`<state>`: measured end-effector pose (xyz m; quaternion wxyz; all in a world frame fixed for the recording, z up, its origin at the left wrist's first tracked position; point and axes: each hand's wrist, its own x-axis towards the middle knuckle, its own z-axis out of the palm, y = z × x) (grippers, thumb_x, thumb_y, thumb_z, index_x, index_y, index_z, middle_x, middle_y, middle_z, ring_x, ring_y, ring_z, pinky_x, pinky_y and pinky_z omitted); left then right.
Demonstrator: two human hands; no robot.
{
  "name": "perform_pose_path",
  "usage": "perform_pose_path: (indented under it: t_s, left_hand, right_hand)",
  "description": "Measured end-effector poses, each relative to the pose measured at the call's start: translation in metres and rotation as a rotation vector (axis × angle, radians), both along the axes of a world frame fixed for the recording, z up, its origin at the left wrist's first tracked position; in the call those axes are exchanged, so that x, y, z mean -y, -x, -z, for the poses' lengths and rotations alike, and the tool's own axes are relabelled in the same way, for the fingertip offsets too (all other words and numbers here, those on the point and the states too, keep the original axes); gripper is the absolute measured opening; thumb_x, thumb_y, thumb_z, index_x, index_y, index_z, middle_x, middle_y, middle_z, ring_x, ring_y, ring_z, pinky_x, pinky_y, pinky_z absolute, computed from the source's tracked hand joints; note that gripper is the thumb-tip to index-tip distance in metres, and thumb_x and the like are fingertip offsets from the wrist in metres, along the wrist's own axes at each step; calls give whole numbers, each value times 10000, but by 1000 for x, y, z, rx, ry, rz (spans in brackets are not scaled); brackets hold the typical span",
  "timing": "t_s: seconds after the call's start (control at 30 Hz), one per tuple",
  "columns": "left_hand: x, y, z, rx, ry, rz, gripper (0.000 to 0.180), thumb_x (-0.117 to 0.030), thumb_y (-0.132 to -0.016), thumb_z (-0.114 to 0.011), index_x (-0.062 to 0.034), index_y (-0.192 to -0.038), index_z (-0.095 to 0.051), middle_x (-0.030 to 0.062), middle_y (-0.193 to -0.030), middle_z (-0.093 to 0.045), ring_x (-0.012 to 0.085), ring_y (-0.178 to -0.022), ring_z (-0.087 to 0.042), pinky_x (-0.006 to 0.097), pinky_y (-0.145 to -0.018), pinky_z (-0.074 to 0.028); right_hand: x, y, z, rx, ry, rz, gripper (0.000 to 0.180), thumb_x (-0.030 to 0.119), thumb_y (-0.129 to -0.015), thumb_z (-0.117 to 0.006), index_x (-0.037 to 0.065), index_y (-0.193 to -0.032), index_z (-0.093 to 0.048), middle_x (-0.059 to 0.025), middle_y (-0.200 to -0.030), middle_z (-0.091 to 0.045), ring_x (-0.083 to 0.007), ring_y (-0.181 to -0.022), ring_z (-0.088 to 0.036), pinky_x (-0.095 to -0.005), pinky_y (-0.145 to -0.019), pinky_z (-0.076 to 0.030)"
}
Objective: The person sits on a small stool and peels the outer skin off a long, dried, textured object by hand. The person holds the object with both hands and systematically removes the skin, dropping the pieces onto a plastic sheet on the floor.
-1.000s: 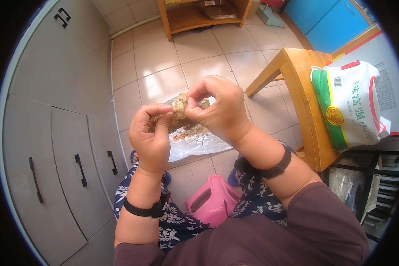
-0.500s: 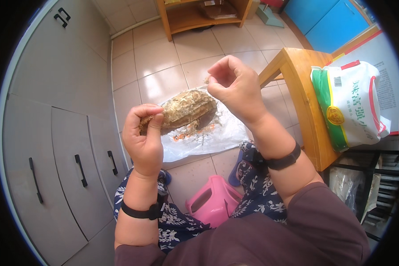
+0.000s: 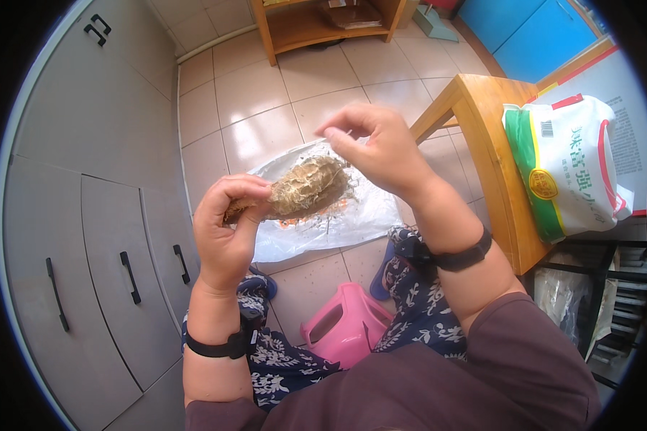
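My left hand (image 3: 226,223) grips one end of a long, rough, tan-brown piece with a flaky, wrinkled surface (image 3: 310,188), its fingers and thumb closed round it. The piece is held up at a tilt, its free end towards the right. Just above that end is my right hand (image 3: 372,144), apart from the piece, thumb and forefinger pressed close together. Whatever lies in that pinch is too small to make out. Below, a white plastic sheet (image 3: 280,248) lies on the tiles, with brown crumbs and shreds scattered on it.
A pink plastic stool (image 3: 356,330) stands between my knees. Grey cabinets (image 3: 108,237) run along the left. On the right, a wooden stool (image 3: 492,108) bears a white and green bag (image 3: 575,165). A wooden shelf unit (image 3: 331,36) stands at the far side.
The flaky piece has turned in my left hand, which moved slightly left, showing more of its ragged face. My right hand shifted left and slightly down; the bit it pinched no longer shows clearly.
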<state>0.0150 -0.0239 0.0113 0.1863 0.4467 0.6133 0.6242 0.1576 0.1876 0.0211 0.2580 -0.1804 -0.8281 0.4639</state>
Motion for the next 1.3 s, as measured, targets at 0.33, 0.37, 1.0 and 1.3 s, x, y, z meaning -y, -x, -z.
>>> perform_pose_path:
  t_s: [0.33, 0.37, 1.0, 1.3]
  left_hand:
    - [-1, 9, 3, -324, 2, -42, 308, 86, -832, -745, -41, -1097, -654, 102, -1136, -677, 248, -1198, -601, 331, -968, -527]
    - [-1, 10, 3, -404, -9, -52, 351, 64, -828, -761, -45, -1143, -648, 107, -1186, -664, 252, -1218, -589, 338, -983, -523]
    - [-9, 0, 14, 344, -107, -55, 555, 88, -798, -832, -77, -1237, -535, 111, -1317, -588, 197, -1197, -610, 338, -1052, -539]
    - [-9, 2, 23, 385, -87, -110, 321, 63, -874, -781, -50, -1122, -612, 92, -1219, -642, 162, -1111, -635, 304, -991, -549]
  right_hand:
    - [17, 3, 1, 57, 2, -397, 387, 176, -780, -893, 50, -1106, -726, -106, -1008, -699, -231, -926, -684, -335, -843, -568]
    - [18, 2, 1, 36, -47, -365, 384, 158, -767, -898, 44, -1090, -724, -109, -997, -695, -235, -905, -681, -334, -831, -570]
    - [31, 7, -1, -195, -209, -194, 299, 121, -765, -899, 59, -1008, -737, -60, -954, -632, -189, -863, -671, -297, -719, -596]
    - [33, 8, -1, -310, -367, -102, 205, 40, -790, -844, 69, -978, -768, -98, -949, -721, -225, -810, -709, -297, -695, -593]
